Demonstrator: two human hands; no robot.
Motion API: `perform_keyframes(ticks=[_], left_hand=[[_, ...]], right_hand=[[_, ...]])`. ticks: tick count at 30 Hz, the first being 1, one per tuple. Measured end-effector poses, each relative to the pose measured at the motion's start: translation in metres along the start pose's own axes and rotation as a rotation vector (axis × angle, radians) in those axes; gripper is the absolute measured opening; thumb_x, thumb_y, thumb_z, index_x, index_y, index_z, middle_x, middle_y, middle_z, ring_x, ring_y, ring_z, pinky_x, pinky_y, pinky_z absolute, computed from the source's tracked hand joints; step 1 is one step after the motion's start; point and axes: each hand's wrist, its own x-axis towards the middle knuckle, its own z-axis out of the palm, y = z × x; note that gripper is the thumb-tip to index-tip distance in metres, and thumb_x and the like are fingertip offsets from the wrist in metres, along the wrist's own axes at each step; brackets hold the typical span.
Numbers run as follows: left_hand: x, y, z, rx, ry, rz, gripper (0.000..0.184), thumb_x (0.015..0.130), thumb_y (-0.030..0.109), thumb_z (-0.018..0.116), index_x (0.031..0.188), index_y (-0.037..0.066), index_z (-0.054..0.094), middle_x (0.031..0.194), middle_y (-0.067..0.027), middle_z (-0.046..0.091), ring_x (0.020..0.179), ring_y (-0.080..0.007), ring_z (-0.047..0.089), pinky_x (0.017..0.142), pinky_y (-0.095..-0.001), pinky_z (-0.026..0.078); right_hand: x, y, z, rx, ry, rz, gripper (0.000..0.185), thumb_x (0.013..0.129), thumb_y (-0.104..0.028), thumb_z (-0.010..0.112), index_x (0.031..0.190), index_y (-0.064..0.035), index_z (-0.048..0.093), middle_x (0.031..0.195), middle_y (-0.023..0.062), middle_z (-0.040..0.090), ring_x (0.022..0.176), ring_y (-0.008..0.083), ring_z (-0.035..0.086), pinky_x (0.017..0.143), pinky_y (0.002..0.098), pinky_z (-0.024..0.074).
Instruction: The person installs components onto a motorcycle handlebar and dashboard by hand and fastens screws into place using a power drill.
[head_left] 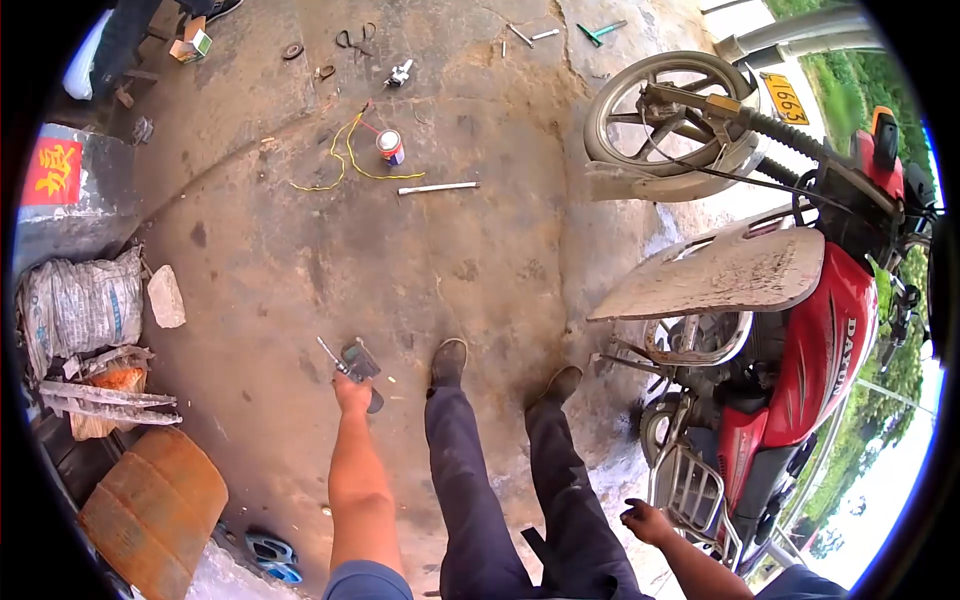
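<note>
My left hand (352, 392) is closed around a dark tool (360, 362) that looks like a power driver, with a thin metal shaft pointing up and left. It is held over the concrete floor, left of my shoes. At the lower right, my right hand (648, 522) hangs beside the rear of a red motorcycle (825, 345); its fingers look partly curled, and nothing shows in them. Farther forward on the floor lie a metal rod (438, 188), a small can (390, 147) and a yellow wire (345, 160).
The motorcycle, with its front wheel (668, 112), lines the right side. On the left are sacks (82, 305), a stone (166, 297) and a rusty drum (155, 510). Green-handled pliers (600, 33) lie at the top. Part of another person (130, 40) shows top left.
</note>
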Motion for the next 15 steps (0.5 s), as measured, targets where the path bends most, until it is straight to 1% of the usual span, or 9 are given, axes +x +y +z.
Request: perform_keyframes(ticks=[4,6,7,8,9,10,11,13,15], left_hand=[[0.014,0.008,-0.016,0.039,0.037,-0.011,0.077,0.072,0.012,0.084,0.135,-0.001,0.043,0.127,-0.0268,0.054,0.117,-0.0452,0.058,0.101,-0.0491,0.050],[-0.001,0.027,-0.033,0.140,0.096,0.026,0.080,0.071,0.010,0.085,0.137,0.000,0.041,0.128,-0.0274,0.054,0.118,-0.0453,0.057,0.101,-0.0500,0.050],[-0.003,0.026,-0.037,0.182,0.053,-0.024,0.079,0.073,0.008,0.083,0.138,0.000,0.039,0.130,-0.0279,0.054,0.120,-0.0457,0.057,0.100,-0.0502,0.050],[-0.002,0.018,-0.039,0.213,0.063,-0.021,0.076,0.074,0.006,0.081,0.137,-0.001,0.040,0.129,-0.0279,0.055,0.119,-0.0458,0.057,0.100,-0.0500,0.051],[0.007,-0.001,-0.032,0.236,0.059,0.006,0.073,0.076,0.005,0.079,0.136,-0.002,0.040,0.128,-0.0278,0.056,0.118,-0.0458,0.058,0.099,-0.0498,0.051],[0.011,-0.012,-0.031,0.185,-0.025,0.039,0.069,0.077,0.004,0.077,0.135,-0.004,0.041,0.125,-0.0278,0.059,0.116,-0.0454,0.060,0.099,-0.0494,0.051],[0.010,-0.023,-0.031,0.231,-0.058,0.053,0.068,0.078,0.007,0.078,0.134,-0.005,0.042,0.123,-0.0276,0.060,0.115,-0.0449,0.061,0.096,-0.0499,0.053],[-0.011,-0.013,-0.043,0.386,-0.258,0.028,0.068,0.080,0.012,0.078,0.133,-0.007,0.042,0.122,-0.0266,0.062,0.106,-0.0421,0.067,0.090,-0.0500,0.056],[-0.033,-0.032,-0.041,0.645,-0.094,0.135,0.056,0.085,0.022,0.077,0.122,-0.010,0.050,0.104,-0.0229,0.069,0.097,-0.0373,0.069,0.083,-0.0493,0.056]], right_hand=[[0.006,-0.076,-0.009,0.066,-0.032,-0.043,0.055,0.097,-0.030,0.068,0.141,-0.0023,0.053,0.113,0.0153,0.075,0.104,0.0265,0.073,0.093,0.0369,0.0551],[0.031,-0.075,-0.004,0.186,-0.049,-0.131,0.054,0.098,-0.030,0.068,0.142,-0.0024,0.053,0.111,0.0149,0.075,0.103,0.0235,0.072,0.092,0.0346,0.0549],[0.030,-0.095,-0.006,0.312,-0.059,-0.098,0.053,0.100,-0.030,0.067,0.142,-0.0025,0.052,0.109,0.0142,0.074,0.100,0.0194,0.071,0.091,0.0329,0.0545],[0.029,-0.113,-0.011,0.318,-0.069,-0.106,0.053,0.101,-0.030,0.065,0.144,-0.0031,0.051,0.108,0.0134,0.074,0.099,0.0166,0.070,0.090,0.0322,0.0540],[0.016,-0.145,-0.024,0.273,-0.083,-0.098,0.051,0.104,-0.024,0.062,0.148,-0.0025,0.046,0.110,0.0103,0.072,0.096,0.0175,0.067,0.091,0.0341,0.0541],[0.018,-0.142,-0.024,0.277,-0.065,-0.112,0.052,0.104,-0.025,0.062,0.149,-0.0045,0.046,0.108,0.0098,0.071,0.094,0.0167,0.067,0.090,0.0339,0.0539],[0.029,-0.120,-0.014,0.217,0.018,-0.199,0.054,0.104,-0.028,0.062,0.150,-0.0064,0.044,0.112,0.0110,0.072,0.097,0.0179,0.068,0.091,0.0355,0.0538],[0.000,-0.137,-0.033,0.082,0.113,-0.196,0.059,0.102,-0.041,0.059,0.150,-0.0108,0.043,0.126,0.0148,0.070,0.114,0.0327,0.068,0.099,0.0418,0.0514],[-0.013,-0.116,-0.042,0.071,0.157,-0.183,0.058,0.101,-0.041,0.058,0.148,-0.0099,0.044,0.126,0.0156,0.070,0.114,0.0361,0.067,0.099,0.0433,0.0516]])
